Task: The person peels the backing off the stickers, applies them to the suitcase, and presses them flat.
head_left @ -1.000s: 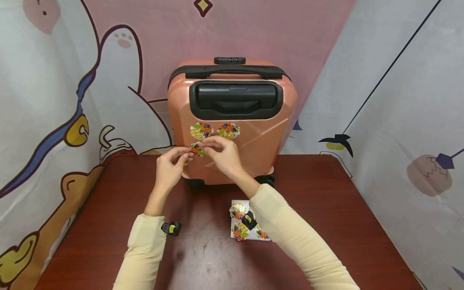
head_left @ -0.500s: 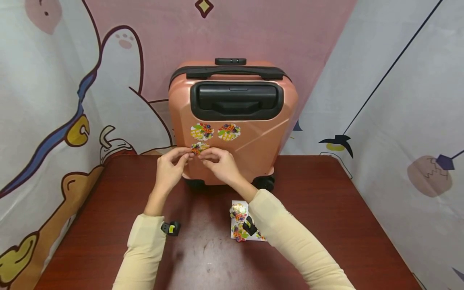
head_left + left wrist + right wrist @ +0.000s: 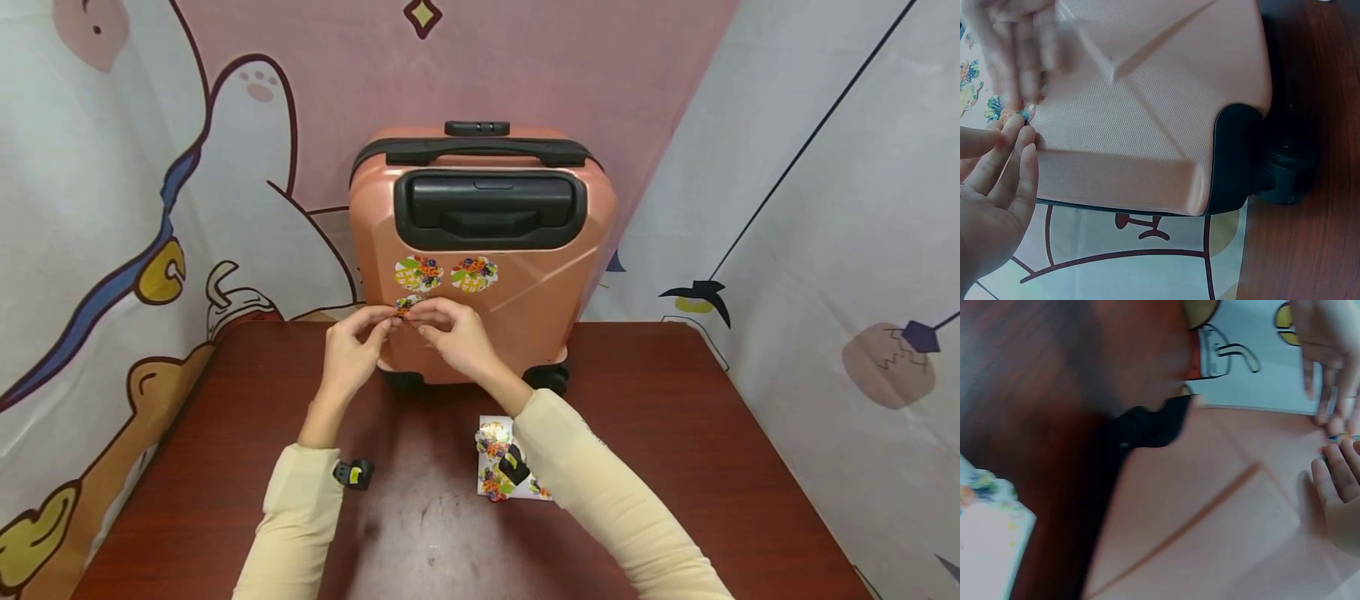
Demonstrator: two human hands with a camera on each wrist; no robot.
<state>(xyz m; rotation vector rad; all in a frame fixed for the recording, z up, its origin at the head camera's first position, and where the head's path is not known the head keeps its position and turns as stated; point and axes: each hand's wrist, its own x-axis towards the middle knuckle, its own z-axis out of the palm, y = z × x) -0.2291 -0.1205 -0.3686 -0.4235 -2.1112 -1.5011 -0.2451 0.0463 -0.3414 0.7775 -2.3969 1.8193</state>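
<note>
A salmon-pink suitcase (image 3: 525, 300) stands upright, with two round fruit-print stickers (image 3: 419, 273) side by side below its handle recess. Below the left one is another fruit sticker (image 3: 406, 305), largely hidden by fingers. My left hand (image 3: 354, 346) pinches its left edge between thumb and fingertips. From the other side, my right hand (image 3: 461, 337) touches the sticker with fairly straight fingertips, its thumb a little lower. The left wrist view shows both hands meeting at the sticker (image 3: 1013, 115), the right one blurred.
A white sheet (image 3: 486, 475) with several fruit stickers lies on the brown table (image 3: 420, 533), partly under my right sleeve. Black caster wheels (image 3: 546, 377) hold the suitcase's lower corners. A printed cloth (image 3: 300, 125) hangs behind it.
My right hand has moved down from the sticker's upper right, then slightly left across it, covering more of it. The left hand stays at its left edge.
</note>
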